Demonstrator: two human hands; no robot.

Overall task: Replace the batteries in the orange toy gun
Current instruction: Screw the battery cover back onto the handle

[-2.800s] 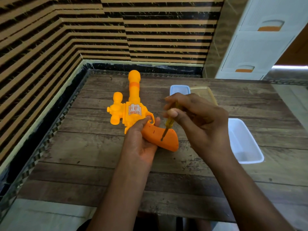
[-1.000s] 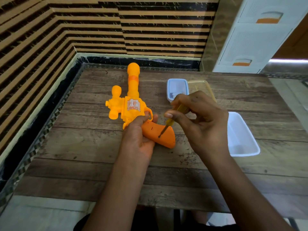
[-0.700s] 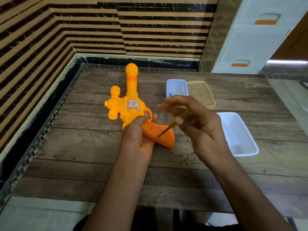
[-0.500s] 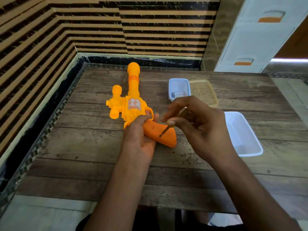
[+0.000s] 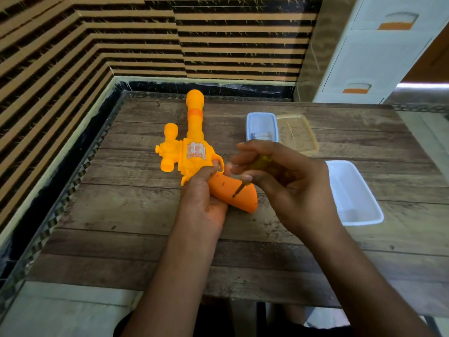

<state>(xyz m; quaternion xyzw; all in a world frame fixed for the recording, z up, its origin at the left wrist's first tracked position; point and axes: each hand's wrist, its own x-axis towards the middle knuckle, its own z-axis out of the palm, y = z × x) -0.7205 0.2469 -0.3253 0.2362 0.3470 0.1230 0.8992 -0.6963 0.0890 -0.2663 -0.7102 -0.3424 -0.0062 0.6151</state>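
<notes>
The orange toy gun [image 5: 193, 152] lies on its side on the wooden table [image 5: 136, 215], barrel pointing away from me. My left hand [image 5: 202, 198] grips its darker orange handle [image 5: 239, 194] from the left, thumb by the trigger guard. A small screwdriver [image 5: 257, 165] with a yellow translucent handle is pinched in the fingers of my right hand [image 5: 286, 181]. Its metal tip touches the side of the gun's handle.
A small lidded clear box [image 5: 262, 126] with small items inside and a yellowish tray [image 5: 298, 132] stand behind my right hand. An open white plastic tub [image 5: 352, 193] sits at the right. Striped walls border the table on the left and back.
My right-hand fingers have shifted round the screwdriver handle between frames while its tip stays on the gun's handle. The left hand and the gun have kept their place.
</notes>
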